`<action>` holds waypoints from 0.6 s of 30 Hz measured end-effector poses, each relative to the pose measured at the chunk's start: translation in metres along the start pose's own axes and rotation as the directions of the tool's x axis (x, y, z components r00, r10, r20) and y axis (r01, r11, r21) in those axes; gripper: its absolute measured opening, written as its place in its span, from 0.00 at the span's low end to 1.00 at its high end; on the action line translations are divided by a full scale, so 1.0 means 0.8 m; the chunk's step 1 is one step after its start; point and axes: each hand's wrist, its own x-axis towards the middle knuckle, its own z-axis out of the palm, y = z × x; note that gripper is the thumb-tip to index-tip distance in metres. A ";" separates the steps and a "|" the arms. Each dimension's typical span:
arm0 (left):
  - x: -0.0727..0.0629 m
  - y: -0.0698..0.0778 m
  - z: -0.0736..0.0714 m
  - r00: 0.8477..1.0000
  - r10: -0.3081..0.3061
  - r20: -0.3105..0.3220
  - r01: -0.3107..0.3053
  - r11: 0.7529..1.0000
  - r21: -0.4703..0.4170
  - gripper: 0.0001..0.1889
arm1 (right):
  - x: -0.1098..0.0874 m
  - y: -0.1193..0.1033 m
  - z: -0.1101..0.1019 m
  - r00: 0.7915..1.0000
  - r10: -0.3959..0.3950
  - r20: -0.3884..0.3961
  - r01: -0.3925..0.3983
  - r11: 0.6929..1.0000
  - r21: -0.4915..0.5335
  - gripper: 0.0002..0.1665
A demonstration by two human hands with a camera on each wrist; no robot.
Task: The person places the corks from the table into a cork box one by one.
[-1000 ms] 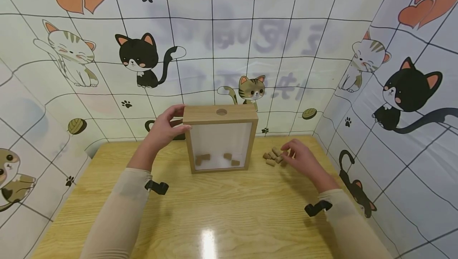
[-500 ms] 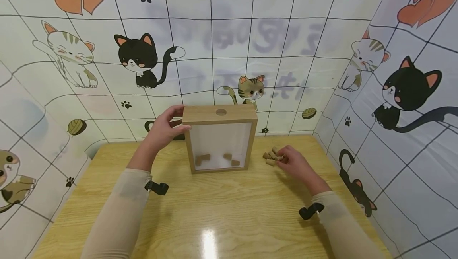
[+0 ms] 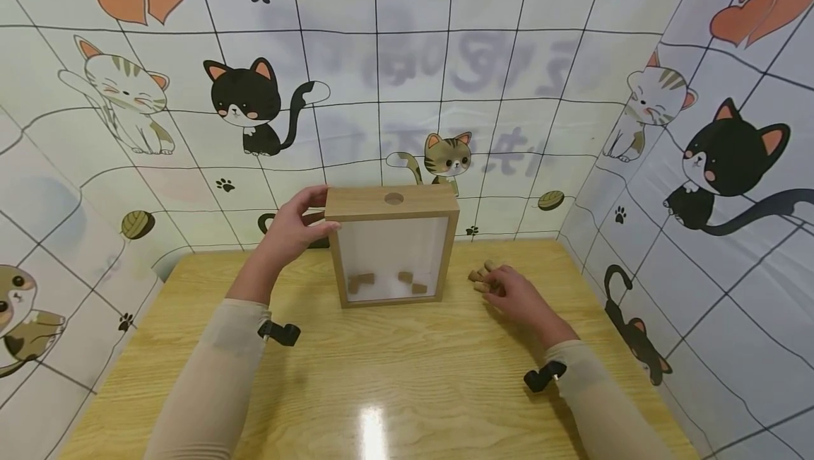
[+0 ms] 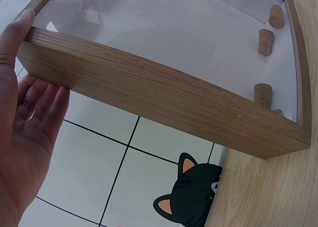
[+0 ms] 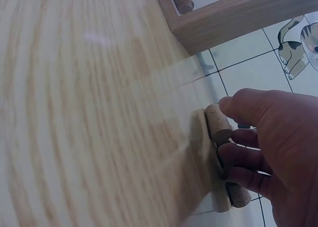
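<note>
A shallow wooden box (image 3: pixel 391 204) with a clear front and a round hole in its top edge stands upright on the table. Several cork stoppers (image 4: pixel 265 42) lie inside along the bottom. My left hand (image 3: pixel 295 221) grips the upper left corner of the box, thumb on the front and fingers behind, as the left wrist view shows. To the right of the box, my right hand (image 3: pixel 518 296) is low over a small pile of corks, pinching one cork (image 5: pixel 218 123) between thumb and index finger. Its other fingers curl over the pile and partly hide it.
The light wooden table (image 3: pixel 356 368) ends at the back against a wall cloth (image 3: pixel 343 50) printed with cats and grid lines. The same cloth rises at both sides. Another cork (image 5: pixel 239 194) lies below my right fingers.
My right hand has moved left and slightly nearer over the cork pile, its fingers closing in on a cork. The left hand and the box have stayed put.
</note>
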 end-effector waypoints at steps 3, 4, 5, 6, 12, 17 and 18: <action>0.001 0.000 0.000 1.000 -0.003 0.000 0.003 1.000 0.002 0.41 | 0.000 0.003 0.002 1.000 0.003 0.007 -0.003 1.000 -0.027 0.16; 0.001 0.000 0.000 1.000 -0.005 0.000 0.005 1.000 0.002 0.41 | 0.000 0.004 0.003 1.000 0.003 0.012 -0.002 0.999 -0.035 0.17; 0.000 0.000 0.000 1.000 -0.006 -0.001 0.006 1.000 0.002 0.41 | 0.000 0.004 0.004 1.000 0.006 0.017 -0.005 0.999 -0.034 0.17; 0.000 0.001 0.000 1.000 -0.008 0.000 0.008 1.000 0.002 0.42 | -0.001 0.004 0.004 1.000 0.008 0.021 -0.007 0.999 -0.040 0.17; 0.000 0.001 0.001 1.000 -0.011 0.003 0.011 1.000 0.001 0.41 | -0.001 0.003 0.010 1.000 0.004 0.029 0.000 0.993 -0.117 0.19; 0.000 0.003 0.001 1.000 -0.020 -0.002 0.020 1.000 0.005 0.41 | -0.002 0.000 0.016 1.000 -0.018 0.012 0.019 0.990 -0.141 0.20; -0.001 0.003 0.002 1.000 -0.020 -0.003 0.020 1.000 0.008 0.41 | -0.001 0.000 0.018 1.000 -0.027 0.003 0.027 0.989 -0.142 0.20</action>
